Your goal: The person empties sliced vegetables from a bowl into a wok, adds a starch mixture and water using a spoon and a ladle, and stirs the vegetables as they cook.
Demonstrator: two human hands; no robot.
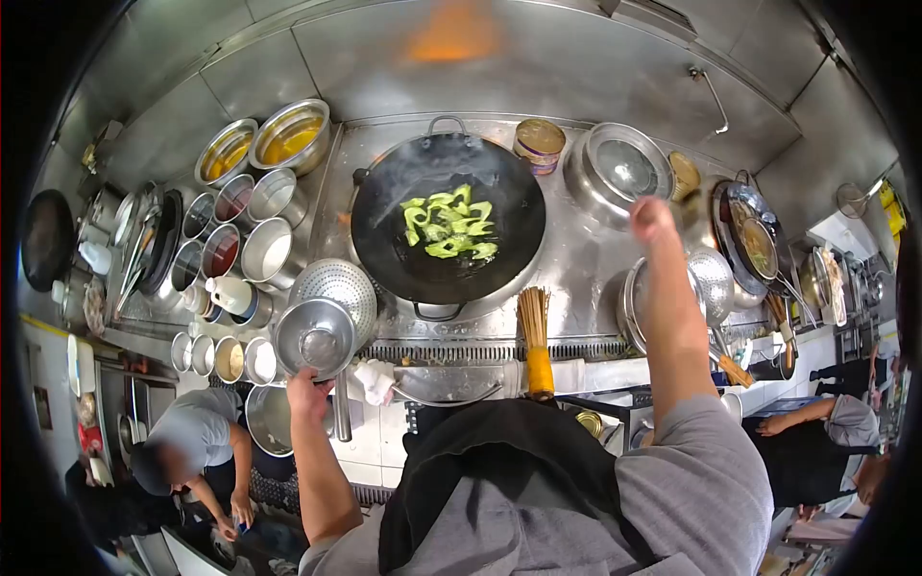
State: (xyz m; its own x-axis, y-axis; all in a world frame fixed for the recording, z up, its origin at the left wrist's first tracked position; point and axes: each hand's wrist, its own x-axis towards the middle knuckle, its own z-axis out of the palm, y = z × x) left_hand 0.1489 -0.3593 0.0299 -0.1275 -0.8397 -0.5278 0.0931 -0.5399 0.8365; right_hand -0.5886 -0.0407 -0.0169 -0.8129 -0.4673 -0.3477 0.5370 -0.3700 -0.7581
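Note:
Sliced green vegetables (449,223) lie in a black wok (384,252), with steam rising above them. My left hand (307,389) is closed on the rim of a steel bowl (314,336). Behind that bowl sits a perforated strainer (351,288), and a metal handle hangs down beside my hand. My right hand (653,221) is stretched forward at the right, in front of the stacked steel pans (629,163). Its fingers are blurred and foreshortened, so whether they hold anything cannot be made out.
A bamboo brush (534,336) lies at the front edge of the steel counter. Seasoning pots (266,250) and two bowls of yellow liquid (290,139) stand left. An open tin (540,144) is behind the wok. People (197,432) are at the lower left and right (816,451).

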